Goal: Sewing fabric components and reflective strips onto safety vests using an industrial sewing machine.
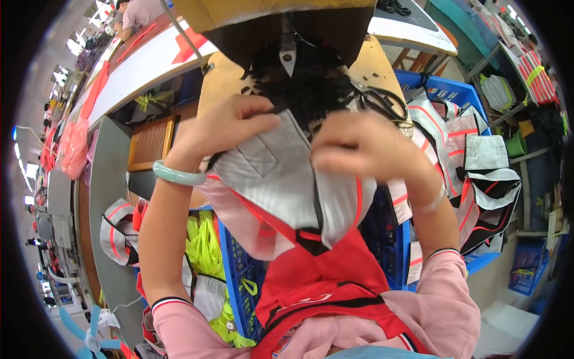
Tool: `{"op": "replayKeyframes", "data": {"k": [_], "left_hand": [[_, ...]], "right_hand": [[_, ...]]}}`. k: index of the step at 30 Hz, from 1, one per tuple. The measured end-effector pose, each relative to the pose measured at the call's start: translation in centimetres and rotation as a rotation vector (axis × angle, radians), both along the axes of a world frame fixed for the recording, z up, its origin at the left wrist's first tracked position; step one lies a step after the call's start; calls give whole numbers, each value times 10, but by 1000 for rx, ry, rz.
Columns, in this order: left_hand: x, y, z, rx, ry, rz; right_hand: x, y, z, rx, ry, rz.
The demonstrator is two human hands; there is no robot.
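Observation:
A sewn grey fabric piece [260, 164] with red piping and black edging hangs in front of the machine, over my red apron [326, 269]. A stitched square with crossing lines shows near its upper corner. My left hand [230, 122], with a pale green bangle on the wrist, pinches its upper left edge. On the other side my right hand [362, 146] is blurred, its fingers curled at the fabric's right edge. Above the hands, the machine [272, 27] has a pointed metal part [287, 57] over a heap of black scraps [299, 84].
Black-handled scissors [385, 103] lie right of the scraps. A blue crate [442, 87] at the right overflows with similar grey and red pieces. Another blue crate [236, 287] stands beside my lap, near bright yellow-green strips [203, 245]. A person [140, 15] sits at the far left table.

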State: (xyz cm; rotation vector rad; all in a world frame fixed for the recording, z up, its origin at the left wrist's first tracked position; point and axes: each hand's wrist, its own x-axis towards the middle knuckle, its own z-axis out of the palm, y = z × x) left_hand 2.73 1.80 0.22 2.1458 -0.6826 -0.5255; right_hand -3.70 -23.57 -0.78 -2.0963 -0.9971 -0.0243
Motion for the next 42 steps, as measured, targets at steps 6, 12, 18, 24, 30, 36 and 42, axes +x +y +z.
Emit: {"op": "replayKeyframes", "data": {"k": [6,12,18,24,30,36,42], "left_hand": [[-34,-48,-27,41,110,-291],[-62,-73,-36,-90,257,-191],[-120,-21,-58,-290,-360,-22],[-96,-8,-9,-142,-23,9],[-58,-8,2,-158,-145,163],[-10,-2,-5,-81,-46,273],[18,1,-9,-110,21,298]], "right_hand": [[-83,64,-8,-453,-409,9],[-76,61,-40,-448,-418,-110],[-73,6,-13,-146,-25,-292],[-62,-6,19,-69,31,-345],[-16,-1,10,56,-47,-400],[31,7,6,30,19,-456],[65,9,-2,-21,35,-456]]}}
